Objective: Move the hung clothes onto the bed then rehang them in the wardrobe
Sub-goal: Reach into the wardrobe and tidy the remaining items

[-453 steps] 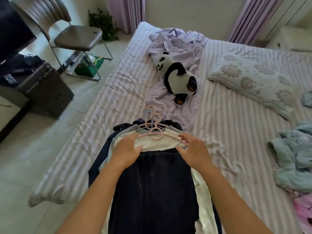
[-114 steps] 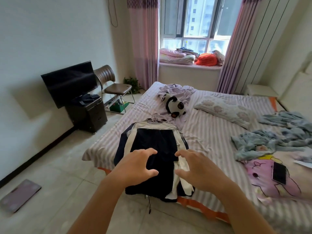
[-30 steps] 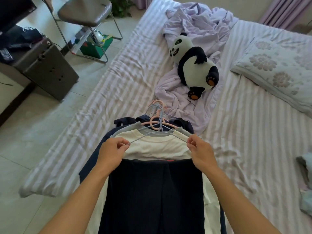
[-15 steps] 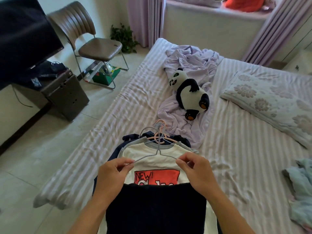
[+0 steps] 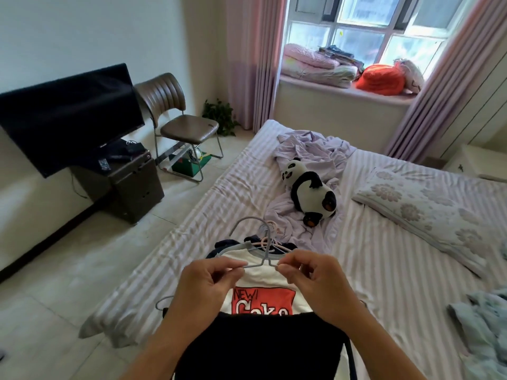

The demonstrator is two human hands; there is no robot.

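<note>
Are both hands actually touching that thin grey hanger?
Touching. The head view shows the left hand and right hand each pinching a shoulder of the grey hanger above the white T-shirt.

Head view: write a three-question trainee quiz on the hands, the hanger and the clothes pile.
1. True or false: both hands pinch the grey hanger, the left hand on one arm of it, the right hand on the other.
2. Which garment hangs from that hanger? A. dark garment B. white printed T-shirt C. lilac sheet
3. Fill in: the clothes pile lies on the striped ____, nearer the person than the toy panda.

Key: 1 true; 2 A; 3 bed.
</note>
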